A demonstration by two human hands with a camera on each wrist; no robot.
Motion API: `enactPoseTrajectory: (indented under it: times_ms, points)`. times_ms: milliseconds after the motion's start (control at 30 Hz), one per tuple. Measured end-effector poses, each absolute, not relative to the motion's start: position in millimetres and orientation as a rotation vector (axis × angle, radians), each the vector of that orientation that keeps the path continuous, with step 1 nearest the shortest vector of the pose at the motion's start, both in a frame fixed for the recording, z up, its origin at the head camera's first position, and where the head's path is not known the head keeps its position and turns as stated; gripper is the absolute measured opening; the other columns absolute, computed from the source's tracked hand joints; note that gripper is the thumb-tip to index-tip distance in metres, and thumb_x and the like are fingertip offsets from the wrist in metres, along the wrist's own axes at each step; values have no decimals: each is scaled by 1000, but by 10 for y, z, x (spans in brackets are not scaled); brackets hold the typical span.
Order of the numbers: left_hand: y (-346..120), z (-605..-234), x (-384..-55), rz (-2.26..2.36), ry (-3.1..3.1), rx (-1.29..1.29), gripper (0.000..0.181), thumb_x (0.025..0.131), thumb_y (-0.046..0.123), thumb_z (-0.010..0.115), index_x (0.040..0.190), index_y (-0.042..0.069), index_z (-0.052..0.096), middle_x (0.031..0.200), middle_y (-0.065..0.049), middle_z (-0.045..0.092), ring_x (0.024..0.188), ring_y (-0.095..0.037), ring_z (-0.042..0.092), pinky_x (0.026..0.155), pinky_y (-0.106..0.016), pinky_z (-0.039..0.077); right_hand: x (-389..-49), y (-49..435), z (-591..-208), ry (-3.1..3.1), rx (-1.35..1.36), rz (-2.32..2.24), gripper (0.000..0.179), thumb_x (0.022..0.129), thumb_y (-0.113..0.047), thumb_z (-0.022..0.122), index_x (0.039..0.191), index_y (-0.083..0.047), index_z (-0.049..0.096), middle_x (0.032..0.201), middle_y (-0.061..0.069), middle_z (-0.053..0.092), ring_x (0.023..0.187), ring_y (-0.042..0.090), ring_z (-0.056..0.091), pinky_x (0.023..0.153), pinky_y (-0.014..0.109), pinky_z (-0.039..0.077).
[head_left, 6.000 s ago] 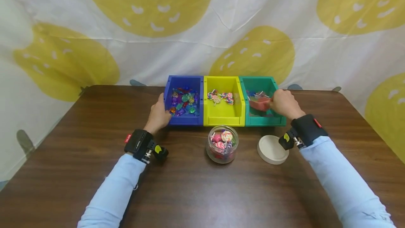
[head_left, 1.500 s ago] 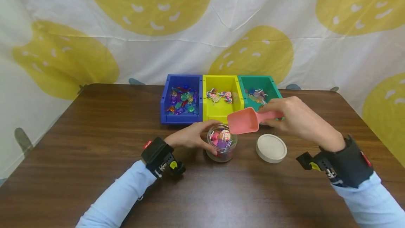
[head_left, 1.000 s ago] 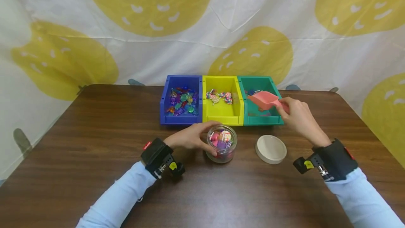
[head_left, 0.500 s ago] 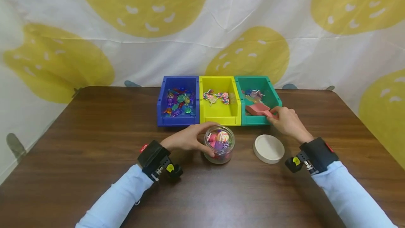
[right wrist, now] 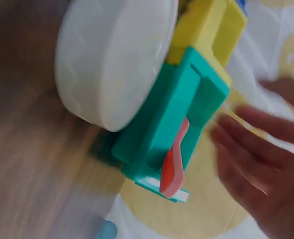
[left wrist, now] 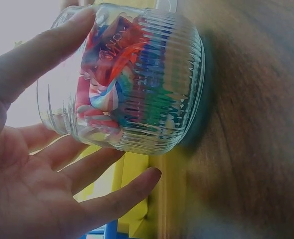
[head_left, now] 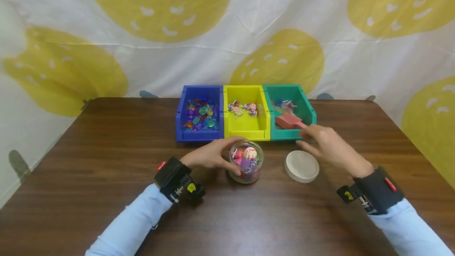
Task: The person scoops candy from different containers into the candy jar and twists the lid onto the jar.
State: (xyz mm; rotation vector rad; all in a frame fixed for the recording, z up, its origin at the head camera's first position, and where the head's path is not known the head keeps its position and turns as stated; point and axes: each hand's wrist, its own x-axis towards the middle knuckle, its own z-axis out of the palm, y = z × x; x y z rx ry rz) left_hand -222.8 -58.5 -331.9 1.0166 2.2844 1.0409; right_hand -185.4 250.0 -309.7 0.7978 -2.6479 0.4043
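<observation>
My left hand point(head_left: 209, 155) holds the side of a clear glass jar point(head_left: 254, 177) of wrapped candies and lollipops, standing on the table. In the left wrist view, the thumb lies along one side of the jar point(left wrist: 182, 84) and the fingers spread on the other. A pink scoop point(head_left: 288, 121) rests in the green bin point(head_left: 296, 134), its handle over the front edge. My right hand point(head_left: 328, 147) is just in front of that handle, holding nothing. In the right wrist view, the loose fingers of the right hand point(right wrist: 266, 154) are apart from the scoop point(right wrist: 174, 167).
A white round lid point(head_left: 302, 166) lies right of the jar. Joined to the green bin are a yellow bin point(head_left: 247, 134) with several swirl lollipops and a blue bin point(head_left: 200, 136) of coloured candies. A patterned curtain point(head_left: 199, 66) hangs behind the table point(head_left: 124, 149).
The right hand brought the scoop from beside the jar back into the green bin, let go of it and drew back. The left hand moved earlier from the blue bin to the jar.
</observation>
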Motion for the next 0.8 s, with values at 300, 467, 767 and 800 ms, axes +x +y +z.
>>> enactPoseTrajectory:
  times_ms: [300, 467, 767, 800]
  points:
    - [-587, -3356, -2244, 1044, 2254, 999, 81, 74, 27, 73, 138, 12, 27, 134, -8, 41, 125, -25, 34, 102, -45, 29, -1719, 2510, -3283, -3132, 846, 327, 87, 61, -43, 78, 122, 10, 44, 111, 28, 48, 90, 34, 50, 68, 41, 51]
    - [-582, -3400, -2267, 1043, 2237, 1010, 80, 73, 27, 74, 137, 12, 29, 131, -6, 43, 122, -21, 37, 102, -43, 31, -1741, 2503, -3316, -3085, 865, 335, 80, 63, -36, 78, 119, 10, 46, 104, 22, 50, 85, 28, 50, 65, 34, 50]
    - [-568, -3415, -2289, 1034, 2225, 982, 81, 73, 27, 73, 138, 13, 28, 133, -5, 42, 124, -22, 36, 101, -43, 32, -1735, 2248, -2956, -2826, 957, 501, 74, 67, -35, 76, 124, 0, 45, 119, 17, 44, 102, 28, 44, 72, 38, 49]
    - [-566, -3411, -2288, 1034, 2225, 979, 81, 73, 27, 73, 138, 13, 28, 133, -5, 41, 124, -22, 36, 101, -43, 32, -1737, 2205, -2920, -2797, 974, 511, 73, 67, -34, 76, 124, -1, 46, 123, 16, 43, 106, 28, 42, 74, 39, 48]
